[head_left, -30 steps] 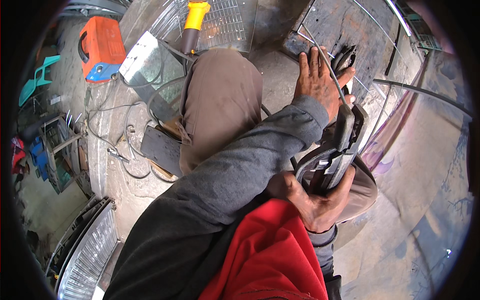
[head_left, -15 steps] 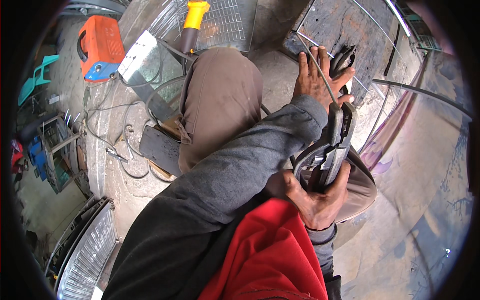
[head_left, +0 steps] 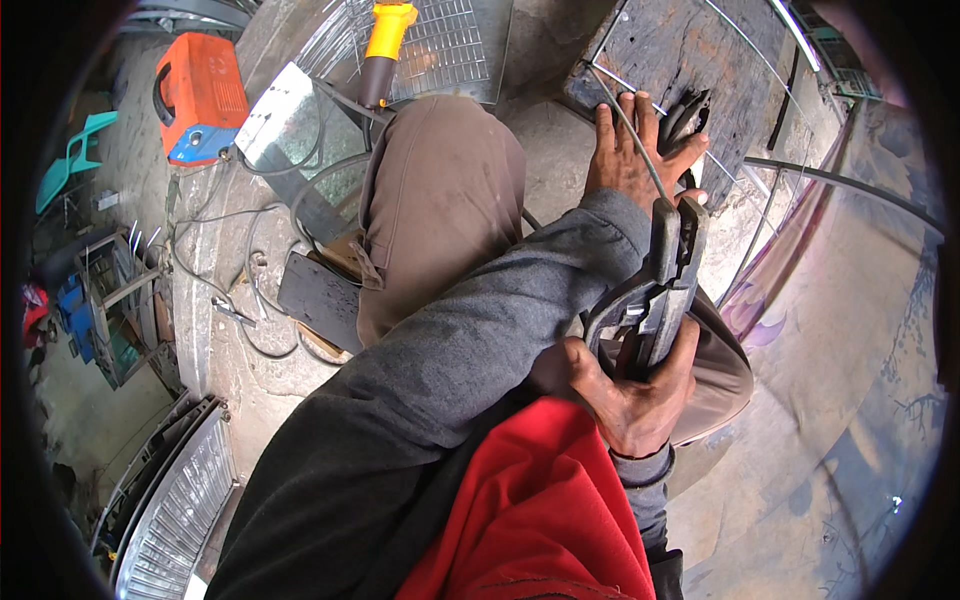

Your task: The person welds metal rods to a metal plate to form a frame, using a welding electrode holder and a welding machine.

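Compared with 1 second ago, the black clamp (head_left: 672,305) and its thin rod (head_left: 634,133) sit further left. The right hand (head_left: 640,410) has its fingers wrapped around the clamp; the left hand (head_left: 622,172) rests, fingers spread, on the dark worktop (head_left: 672,50).

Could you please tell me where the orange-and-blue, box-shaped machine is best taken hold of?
Probably by its curved black handle, coming from the picture's left: the handle arches along that side of the machine, away from the dark cable near the blue end panel.
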Motion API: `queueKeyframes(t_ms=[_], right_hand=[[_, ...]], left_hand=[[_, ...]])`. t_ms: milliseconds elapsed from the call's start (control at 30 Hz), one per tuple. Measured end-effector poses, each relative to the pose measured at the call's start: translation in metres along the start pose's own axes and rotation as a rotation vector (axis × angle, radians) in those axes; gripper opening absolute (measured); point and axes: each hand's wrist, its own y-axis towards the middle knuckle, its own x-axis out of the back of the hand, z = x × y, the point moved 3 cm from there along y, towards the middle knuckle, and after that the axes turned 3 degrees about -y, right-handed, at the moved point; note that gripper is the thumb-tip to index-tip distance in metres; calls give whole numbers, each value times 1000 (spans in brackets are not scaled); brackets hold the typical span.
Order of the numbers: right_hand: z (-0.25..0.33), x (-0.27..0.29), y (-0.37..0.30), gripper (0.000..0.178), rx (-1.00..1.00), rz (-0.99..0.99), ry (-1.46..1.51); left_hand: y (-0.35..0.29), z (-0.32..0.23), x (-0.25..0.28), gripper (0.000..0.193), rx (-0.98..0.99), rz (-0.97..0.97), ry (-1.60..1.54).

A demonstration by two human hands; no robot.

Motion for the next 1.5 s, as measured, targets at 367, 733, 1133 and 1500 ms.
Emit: queueKeyframes(t_ms=[367,733,1133,1500], right_hand=[[-2,3,2,77,-48,7,31],[-7,0,-6,77,65,-104,163],[-2,2,-3,74,63,-55,93],[2,3,0,73,77,-53,-27]], left_hand=[[-1,-8,-4,64,-12,-40,-97],[3,-5,8,68,33,80,163],[6,-2,-3,73,168,330,-81],[5,-10,18,64,174,370,42]])
